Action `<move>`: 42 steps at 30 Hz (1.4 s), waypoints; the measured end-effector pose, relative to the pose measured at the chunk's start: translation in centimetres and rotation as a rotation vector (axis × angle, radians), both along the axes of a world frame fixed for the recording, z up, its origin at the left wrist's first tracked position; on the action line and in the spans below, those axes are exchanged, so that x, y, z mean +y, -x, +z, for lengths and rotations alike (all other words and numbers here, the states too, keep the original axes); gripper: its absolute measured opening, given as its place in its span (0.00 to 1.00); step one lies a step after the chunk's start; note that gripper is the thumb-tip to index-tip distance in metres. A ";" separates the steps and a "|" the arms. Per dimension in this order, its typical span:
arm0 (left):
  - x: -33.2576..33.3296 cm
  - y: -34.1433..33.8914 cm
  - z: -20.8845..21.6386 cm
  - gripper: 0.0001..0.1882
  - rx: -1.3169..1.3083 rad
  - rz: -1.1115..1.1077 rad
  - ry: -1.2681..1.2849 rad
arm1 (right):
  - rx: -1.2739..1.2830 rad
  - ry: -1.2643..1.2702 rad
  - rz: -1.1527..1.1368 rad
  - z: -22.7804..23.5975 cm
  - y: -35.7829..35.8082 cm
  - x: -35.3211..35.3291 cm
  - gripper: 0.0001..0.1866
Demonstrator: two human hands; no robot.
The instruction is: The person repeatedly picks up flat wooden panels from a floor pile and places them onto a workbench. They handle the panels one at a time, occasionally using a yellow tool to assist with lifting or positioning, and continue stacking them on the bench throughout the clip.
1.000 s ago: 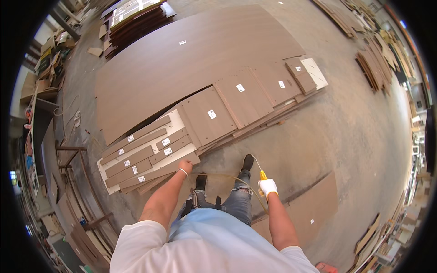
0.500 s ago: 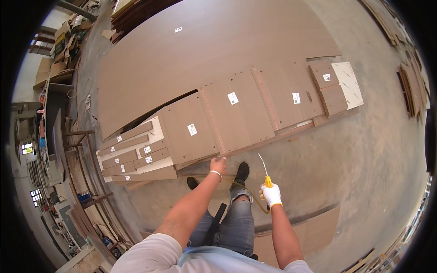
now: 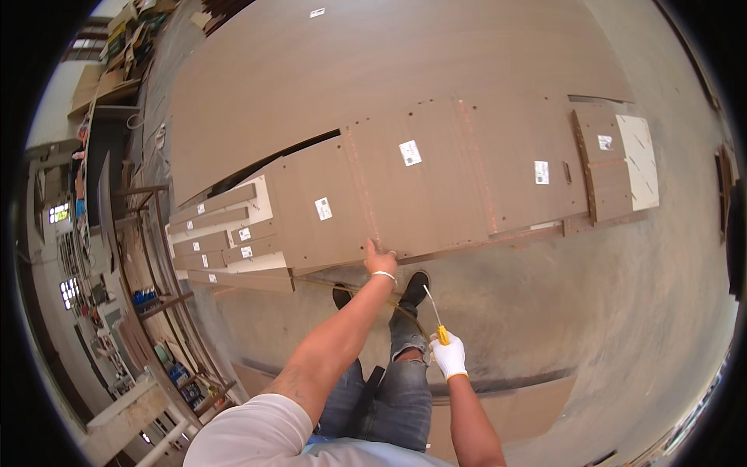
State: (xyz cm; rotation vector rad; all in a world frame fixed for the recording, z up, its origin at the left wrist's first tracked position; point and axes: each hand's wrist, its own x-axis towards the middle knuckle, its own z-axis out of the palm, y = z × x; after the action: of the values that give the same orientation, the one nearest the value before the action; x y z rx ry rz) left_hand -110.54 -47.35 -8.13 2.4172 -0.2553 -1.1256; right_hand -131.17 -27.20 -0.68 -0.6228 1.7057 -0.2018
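My bare left hand point(image 3: 380, 261), a white band round its wrist, is at the near edge of a row of brown boards. Its thumb lies on top near the seam between the left board point(image 3: 311, 233) and the middle board point(image 3: 428, 191); the other fingers curl at the edge, partly hidden. In a white glove, my right hand point(image 3: 449, 356) is closed round a yellow air blow gun point(image 3: 443, 335). The gun's thin metal nozzle point(image 3: 433, 305) points away from me, above the floor. A yellowish hose point(image 3: 420, 323) runs behind the hand toward my legs.
Narrow labelled strips point(image 3: 210, 243) lie left of the boards, smaller pieces point(image 3: 611, 183) at the right end. Beyond is a large brown sheet point(image 3: 436, 54). A metal rack point(image 3: 167, 307) stands at left. Another board point(image 3: 529, 409) lies on the floor behind my right arm.
My left hand has moved forward, its thumb now on the boards' near edge. My right hand with the blow gun has come slightly nearer and to the left. The view has shifted.
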 end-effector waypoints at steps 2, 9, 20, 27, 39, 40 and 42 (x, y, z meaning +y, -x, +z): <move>0.0 0.0 0.6 0.43 0.027 -0.063 -0.023 | 0.011 -0.010 0.011 -0.7 -0.2 -0.2 0.06; 1.8 -10.5 2.3 0.38 -0.182 -0.288 -0.066 | 0.021 0.021 0.118 -0.3 -0.9 -2.1 0.08; 6.1 -28.6 -1.2 0.58 -0.177 -0.031 -0.077 | 0.011 -0.041 0.232 0.4 -4.4 -2.1 0.08; 7.4 -32.1 -1.8 0.46 -0.109 0.069 -0.028 | 0.148 0.058 0.542 1.7 -10.1 -2.0 0.07; 13.1 -37.6 -2.8 0.32 -0.225 0.104 0.050 | 0.190 0.050 0.535 3.3 -14.0 -3.3 0.07; 13.5 -37.8 -2.6 0.32 -0.226 0.124 0.041 | 0.203 0.062 0.545 3.4 -14.4 -3.2 0.07; 14.4 -37.3 -2.5 0.28 -0.068 0.182 0.083 | 0.230 0.026 0.586 3.1 -15.4 -3.4 0.07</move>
State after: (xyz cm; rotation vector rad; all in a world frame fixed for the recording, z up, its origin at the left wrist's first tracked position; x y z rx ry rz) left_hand -73.24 -32.99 -10.60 2.3543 -0.0983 -0.9363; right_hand -115.81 -30.60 2.42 -1.1682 1.6626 0.2735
